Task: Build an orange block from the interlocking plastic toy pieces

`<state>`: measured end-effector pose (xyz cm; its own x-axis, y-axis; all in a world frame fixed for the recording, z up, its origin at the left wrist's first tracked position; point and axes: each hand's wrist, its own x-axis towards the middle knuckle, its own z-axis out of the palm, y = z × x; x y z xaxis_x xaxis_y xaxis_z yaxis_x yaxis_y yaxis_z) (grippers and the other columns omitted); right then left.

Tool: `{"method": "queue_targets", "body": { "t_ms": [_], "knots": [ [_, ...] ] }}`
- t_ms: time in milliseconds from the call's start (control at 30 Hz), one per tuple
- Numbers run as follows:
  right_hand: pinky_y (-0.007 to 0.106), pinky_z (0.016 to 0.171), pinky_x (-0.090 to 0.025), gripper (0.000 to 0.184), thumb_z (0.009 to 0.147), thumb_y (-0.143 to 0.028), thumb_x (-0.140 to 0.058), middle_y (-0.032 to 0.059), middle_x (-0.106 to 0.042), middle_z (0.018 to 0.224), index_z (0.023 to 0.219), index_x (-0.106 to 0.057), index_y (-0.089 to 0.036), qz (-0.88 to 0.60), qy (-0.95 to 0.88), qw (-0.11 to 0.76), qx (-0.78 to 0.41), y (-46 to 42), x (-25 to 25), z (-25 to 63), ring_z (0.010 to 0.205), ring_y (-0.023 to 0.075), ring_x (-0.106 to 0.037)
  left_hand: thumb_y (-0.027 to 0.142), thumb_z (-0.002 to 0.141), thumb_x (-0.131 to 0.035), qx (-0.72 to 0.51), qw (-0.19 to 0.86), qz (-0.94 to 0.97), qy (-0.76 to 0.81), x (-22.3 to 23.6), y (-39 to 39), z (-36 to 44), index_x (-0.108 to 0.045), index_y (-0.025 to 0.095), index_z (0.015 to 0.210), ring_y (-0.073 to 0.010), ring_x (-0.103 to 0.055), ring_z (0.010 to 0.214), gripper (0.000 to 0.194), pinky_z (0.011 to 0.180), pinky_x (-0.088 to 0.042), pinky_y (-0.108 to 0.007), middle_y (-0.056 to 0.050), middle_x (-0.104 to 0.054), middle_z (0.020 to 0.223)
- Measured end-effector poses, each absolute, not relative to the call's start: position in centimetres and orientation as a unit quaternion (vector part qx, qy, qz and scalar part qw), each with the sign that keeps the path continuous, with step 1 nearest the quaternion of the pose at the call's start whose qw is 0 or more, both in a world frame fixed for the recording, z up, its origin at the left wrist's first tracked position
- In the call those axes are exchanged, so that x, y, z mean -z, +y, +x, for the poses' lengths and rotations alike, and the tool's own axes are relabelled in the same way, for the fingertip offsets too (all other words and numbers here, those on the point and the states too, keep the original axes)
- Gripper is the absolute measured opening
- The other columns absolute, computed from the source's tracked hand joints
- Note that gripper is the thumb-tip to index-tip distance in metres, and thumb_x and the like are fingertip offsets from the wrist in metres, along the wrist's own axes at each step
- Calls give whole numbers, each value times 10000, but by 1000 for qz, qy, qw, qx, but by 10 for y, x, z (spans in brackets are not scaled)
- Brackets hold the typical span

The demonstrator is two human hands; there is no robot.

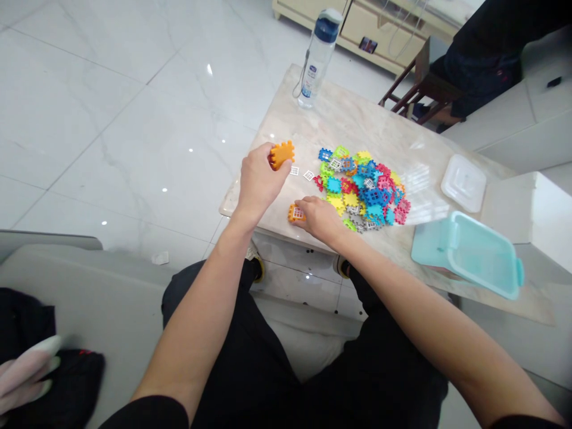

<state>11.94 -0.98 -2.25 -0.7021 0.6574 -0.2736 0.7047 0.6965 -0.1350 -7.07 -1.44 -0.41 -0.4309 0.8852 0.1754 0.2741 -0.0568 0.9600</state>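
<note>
- Left hand (259, 182): narrow grip, fingers pinching a toothed orange plastic block (282, 155), held up off the table.
- Right hand (316, 219): fingers rest on a second orange block (295, 213) with a white lattice face; we cannot tell if it is gripped.
- Small white plastic grids (308, 175) lie flat between the hands on the polished marble table (357, 119).
- A loose heap of glossy notched blocks (364, 190), many colours, sits just beside the right hand.
- Farther off: a clear plastic lid (463, 183), a tilted teal plastic tub (465, 256), a clear bottle (318, 62) with a blue cap.
- The right forearm (393, 280) crosses the near table edge.
</note>
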Motion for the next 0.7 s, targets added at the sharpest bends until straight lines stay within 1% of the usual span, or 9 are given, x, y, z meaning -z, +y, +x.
{"method": "queue_targets", "body": {
  "t_ms": [100, 133, 200, 267, 333, 433, 533, 633, 700],
  "knots": [
    [383, 978, -530, 347, 1030, -390, -778, 165, -755, 1223, 1275, -701, -156, 369, 918, 100, 110, -10, 26, 117, 1168, 313, -693, 133, 830, -788, -551, 267, 466, 639, 3, -15, -71, -667, 205, 923, -254, -734, 1016, 169, 868, -587, -351, -56, -727, 905],
    [399, 1005, -531, 413, 1011, -396, -802, 179, -748, 1247, 1315, -683, -144, 368, 918, 97, 107, -10, 26, 117, 1191, 325, -685, 145, 827, -791, -547, 271, 465, 641, 2, -15, -71, -668, 203, 917, -247, -737, 992, 163, 858, -585, -347, -57, -734, 906],
    [454, 1061, -531, 639, 953, -425, -867, 216, -721, 1323, 1447, -610, -112, 372, 919, 77, 106, -6, 24, 120, 1247, 363, -667, 178, 816, -809, -539, 293, 460, 641, 1, -16, -73, -674, 197, 938, -234, -744, 940, 182, 827, -580, -335, -61, -757, 920],
    [518, 1107, -527, 866, 915, -444, -901, 251, -673, 1419, 1594, -487, -102, 378, 917, 35, 118, -1, 17, 125, 1308, 401, -646, 223, 793, -842, -524, 343, 452, 635, -1, -17, -75, -681, 190, 1015, -223, -746, 869, 276, 776, -569, -323, -60, -779, 910],
    [556, 1149, -516, 950, 931, -421, -880, 252, -625, 1499, 1689, -378, -146, 379, 914, -25, 144, 4, 7, 132, 1369, 412, -623, 274, 772, -870, -496, 408, 445, 624, -3, -20, -76, -673, 185, 1087, -211, -729, 775, 382, 716, -548, -316, -55, -791, 867],
    [565, 1207, -486, 960, 966, -347, -837, 212, -581, 1563, 1746, -289, -230, 375, 904, -112, 174, 8, -10, 141, 1445, 390, -580, 381, 809, -836, -461, 480, 443, 600, -6, -22, -72, -681, 178, 1079, -184, -678, 672, 372, 668, -518, -311, -65, -801, 841],
    [540, 1237, -465, 901, 1007, -318, -787, 184, -574, 1575, 1754, -286, -267, 378, 891, -160, 195, 5, -24, 148, 1472, 352, -562, 490, 833, -783, -456, 519, 435, 577, -8, -22, -60, -716, 183, 989, -175, -659, 662, 350, 654, -501, -299, -72, -796, 839],
    [482, 1237, -461, 697, 1051, -322, -735, 162, -618, 1529, 1679, -442, -248, 371, 892, -164, 201, 2, -31, 153, 1452, 306, -575, 537, 775, -816, -438, 552, 434, 561, -8, -22, -46, -754, 193, 913, -181, -652, 662, 376, 633, -491, -289, -57, -766, 806],
    [471, 1209, -473, 570, 1052, -347, -742, 161, -675, 1441, 1576, -563, -209, 372, 897, -151, 185, 0, -33, 157, 1402, 307, -600, 558, 746, -851, -418, 568, 439, 557, -7, -23, -38, -778, 200, 912, -180, -621, 628, 401, 603, -466, -286, -40, -736, 756]
  ]
}}
